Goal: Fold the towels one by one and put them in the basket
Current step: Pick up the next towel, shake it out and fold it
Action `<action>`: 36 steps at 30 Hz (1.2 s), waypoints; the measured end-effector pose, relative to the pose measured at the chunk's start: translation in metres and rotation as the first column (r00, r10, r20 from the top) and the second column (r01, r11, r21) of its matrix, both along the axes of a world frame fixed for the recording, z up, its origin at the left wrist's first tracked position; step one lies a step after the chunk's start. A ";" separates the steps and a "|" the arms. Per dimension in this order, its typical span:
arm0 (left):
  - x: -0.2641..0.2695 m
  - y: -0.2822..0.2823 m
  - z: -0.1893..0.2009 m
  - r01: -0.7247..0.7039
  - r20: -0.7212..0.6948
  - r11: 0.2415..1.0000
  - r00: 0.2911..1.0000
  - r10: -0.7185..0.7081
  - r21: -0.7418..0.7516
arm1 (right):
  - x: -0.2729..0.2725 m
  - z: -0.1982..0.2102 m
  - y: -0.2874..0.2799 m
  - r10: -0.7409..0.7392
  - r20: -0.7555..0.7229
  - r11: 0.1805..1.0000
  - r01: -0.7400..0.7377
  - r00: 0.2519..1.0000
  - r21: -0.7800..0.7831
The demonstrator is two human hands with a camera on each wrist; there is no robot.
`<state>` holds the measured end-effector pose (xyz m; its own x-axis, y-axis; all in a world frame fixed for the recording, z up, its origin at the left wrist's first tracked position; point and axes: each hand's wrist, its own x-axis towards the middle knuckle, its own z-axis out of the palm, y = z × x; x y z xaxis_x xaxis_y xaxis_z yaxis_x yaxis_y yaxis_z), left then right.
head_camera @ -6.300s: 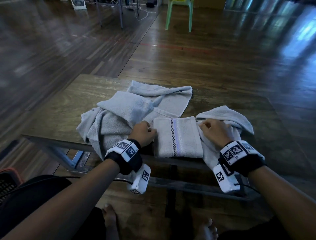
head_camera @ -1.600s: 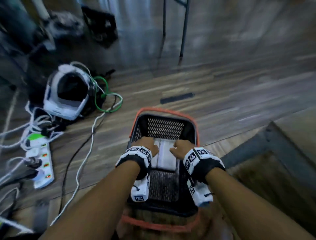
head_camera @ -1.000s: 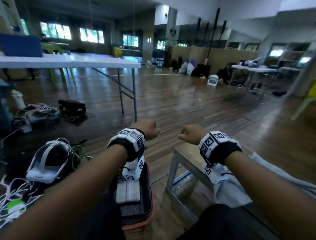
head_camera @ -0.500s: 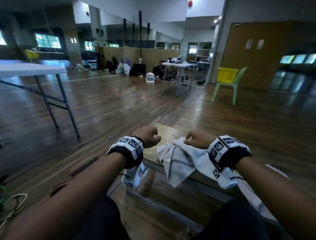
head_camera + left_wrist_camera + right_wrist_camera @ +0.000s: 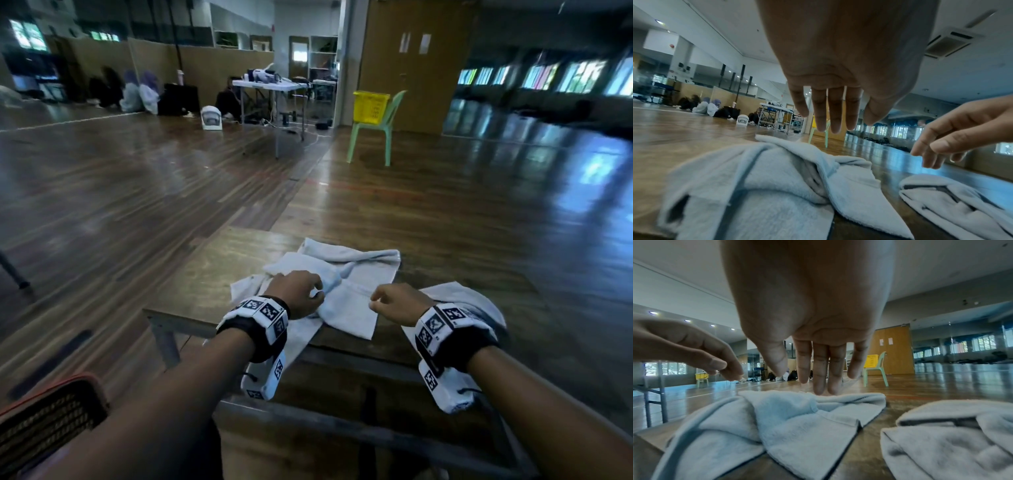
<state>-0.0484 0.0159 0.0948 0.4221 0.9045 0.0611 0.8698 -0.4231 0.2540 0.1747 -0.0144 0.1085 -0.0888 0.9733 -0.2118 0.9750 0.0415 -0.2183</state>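
Observation:
A crumpled pale towel [image 5: 356, 284] lies on the low wooden table [image 5: 219, 270], part of it hanging over the near edge. My left hand [image 5: 313, 291] hovers just over its left part, fingers straight and empty in the left wrist view [image 5: 830, 125]. My right hand [image 5: 378, 301] hangs over its right part, fingers loose, their tips close above the cloth [image 5: 818, 386]. A second crumpled towel [image 5: 476, 301] lies to the right, partly behind my right wrist. The black basket [image 5: 48, 414] with an orange rim stands on the floor at the lower left; its inside is hidden.
The table's near edge and metal frame [image 5: 342, 428] run below my wrists. A green chair [image 5: 373, 137] carrying a yellow crate stands far ahead, beside a folding table [image 5: 267, 85]. People sit by the far wall [image 5: 137, 89]. Wooden floor surrounds the table.
The folded towel went from the table into the basket and my hands let go of it. The view swung back to the table, and both empty hands moved over the crumpled towel.

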 end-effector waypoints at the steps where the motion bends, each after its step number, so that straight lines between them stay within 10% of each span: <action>1: 0.008 0.007 -0.006 0.013 -0.005 1.000 1.000 -0.013 0.002 | 0.005 -0.008 0.006 -0.012 0.001 1.000 0.012 1.000 -0.003; 17: 0.090 0.136 -0.071 0.089 -0.176 0.996 0.980 -0.089 -0.010 | 0.050 -0.112 0.115 -0.083 0.080 0.996 0.079 0.993 0.044; 36: 0.111 0.089 -0.098 0.317 -0.387 0.948 0.869 -0.308 -0.043 | 0.058 -0.111 0.053 0.138 0.184 0.987 -0.150 0.973 0.051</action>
